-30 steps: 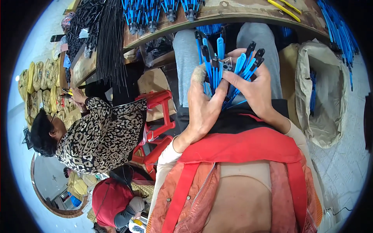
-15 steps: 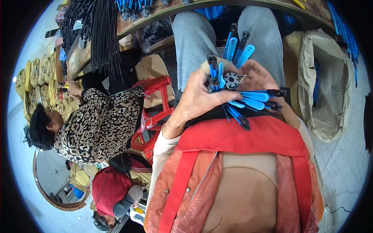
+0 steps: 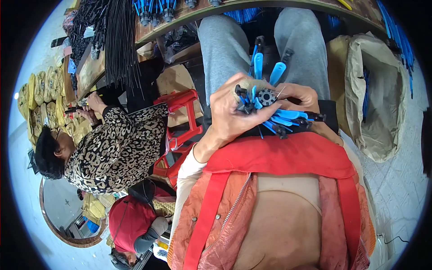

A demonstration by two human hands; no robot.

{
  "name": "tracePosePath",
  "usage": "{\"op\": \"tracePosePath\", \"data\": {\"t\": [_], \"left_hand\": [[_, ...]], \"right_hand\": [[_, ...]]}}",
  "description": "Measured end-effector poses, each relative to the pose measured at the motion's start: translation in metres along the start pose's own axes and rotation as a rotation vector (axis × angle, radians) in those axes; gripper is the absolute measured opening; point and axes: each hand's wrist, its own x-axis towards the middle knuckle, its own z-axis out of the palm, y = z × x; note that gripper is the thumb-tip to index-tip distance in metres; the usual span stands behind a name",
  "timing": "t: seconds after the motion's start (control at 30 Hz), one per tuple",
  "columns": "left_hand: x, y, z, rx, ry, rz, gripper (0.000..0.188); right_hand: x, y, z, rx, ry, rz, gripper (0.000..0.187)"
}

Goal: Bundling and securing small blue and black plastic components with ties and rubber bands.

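Note:
Above my lap is a round black notched hub [image 3: 266,97]. Around it spread several blue arms [image 3: 277,73] with black tips, some pointing away from me and some toward my apron [image 3: 279,155]. My left hand [image 3: 227,108] is wrapped round this cluster from the left, its thumb lying along the near side of the hub. My right hand [image 3: 300,92] is closed at the hub's right side, pinching a thin light wire [image 3: 281,93] that meets the hub's edge. Blue arms partly cover the lower part of the right hand.
A wooden bench [image 3: 252,8] crosses beyond my knees, with blue-and-black pieces on it and black rods [image 3: 121,45] hanging off it. A paper-lined sack [image 3: 375,108] stands right. Left are a red stool [image 3: 186,117] and a co-worker in a patterned top [image 3: 117,148]; another person bends behind.
My right hand has closed in against the hub, its fingers now curled. The blue arms are gathered closer together, and the near ones have shifted left.

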Motion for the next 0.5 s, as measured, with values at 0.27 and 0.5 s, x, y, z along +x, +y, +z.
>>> {"op": "tracePosePath", "data": {"t": [0.27, 0.5], "left_hand": [[0.022, -0.006, -0.006, -0.227, -0.284, -0.256, 0.015], [0.03, -0.024, -0.012, -0.487, -0.205, -0.641, 0.015]], "right_hand": [[0.007, -0.02, -0.003, -0.027, 0.044, 0.178, 0.013], [0.023, -0.063, -0.046, -0.798, -0.104, 0.09, 0.01]]}}
